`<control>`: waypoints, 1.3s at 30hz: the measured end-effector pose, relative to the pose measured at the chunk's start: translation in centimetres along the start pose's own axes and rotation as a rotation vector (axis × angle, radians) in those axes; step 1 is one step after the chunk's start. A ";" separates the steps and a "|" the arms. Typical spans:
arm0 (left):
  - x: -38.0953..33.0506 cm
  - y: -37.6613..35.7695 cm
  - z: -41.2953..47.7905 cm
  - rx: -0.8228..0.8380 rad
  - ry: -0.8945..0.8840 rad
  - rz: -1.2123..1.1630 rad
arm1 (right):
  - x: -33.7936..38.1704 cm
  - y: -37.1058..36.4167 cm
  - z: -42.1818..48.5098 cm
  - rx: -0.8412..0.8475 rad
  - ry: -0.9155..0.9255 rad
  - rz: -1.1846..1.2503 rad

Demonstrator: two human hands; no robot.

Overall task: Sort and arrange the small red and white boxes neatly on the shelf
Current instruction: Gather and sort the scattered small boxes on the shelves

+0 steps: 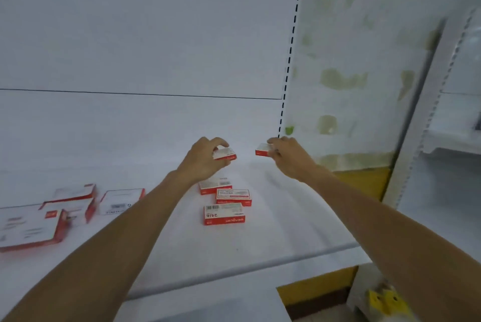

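Forearms reach over shelf front edge. Left grip pinches one small box, right grip a second box, both held toward back-right corner, prob. for lining up; three loose boxes mid-shelf.

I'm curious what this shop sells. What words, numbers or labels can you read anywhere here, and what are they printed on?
"24/6": upside down, on the nearest small red and white cardboard box on the white shelf.
"wenguan", probably: upside down on that box's red band.
Its barcode digits: too small.
The other small boxes, held or lying, and the larger flat red and white boxes at left: blurred, unreadable.
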State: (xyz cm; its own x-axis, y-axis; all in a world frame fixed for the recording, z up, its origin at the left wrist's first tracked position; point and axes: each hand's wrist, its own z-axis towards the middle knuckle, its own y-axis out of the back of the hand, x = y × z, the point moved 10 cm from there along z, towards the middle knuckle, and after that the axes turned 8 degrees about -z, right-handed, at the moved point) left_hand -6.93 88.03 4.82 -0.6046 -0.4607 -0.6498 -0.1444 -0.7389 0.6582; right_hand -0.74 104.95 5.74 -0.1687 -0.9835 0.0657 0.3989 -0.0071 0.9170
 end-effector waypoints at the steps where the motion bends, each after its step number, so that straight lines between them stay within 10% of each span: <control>1: 0.7 0.1 0.2 -0.025 0.031 0.013 | 0.7 -0.6 0.6 0.007 0.036 0.017; 8: 5.5 -2.8 -1.1 0.001 0.258 0.055 | 2.5 -8.6 1.0 0.253 0.186 0.070; 20: 3.7 1.4 -3.5 -0.068 0.273 0.100 | 8.4 -1.3 2.7 -0.032 0.294 0.293; 39: 11.7 44.0 -45.7 -0.713 0.716 0.539 | 63.9 6.1 -13.9 0.182 0.938 0.658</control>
State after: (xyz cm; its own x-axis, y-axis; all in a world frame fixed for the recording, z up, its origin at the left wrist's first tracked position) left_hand 15.50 27.65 8.80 0.1647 -0.8075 -0.5665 0.6134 -0.3659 0.6999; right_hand 3.48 39.55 10.07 0.7879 -0.5357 0.3037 0.0124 0.5069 0.8619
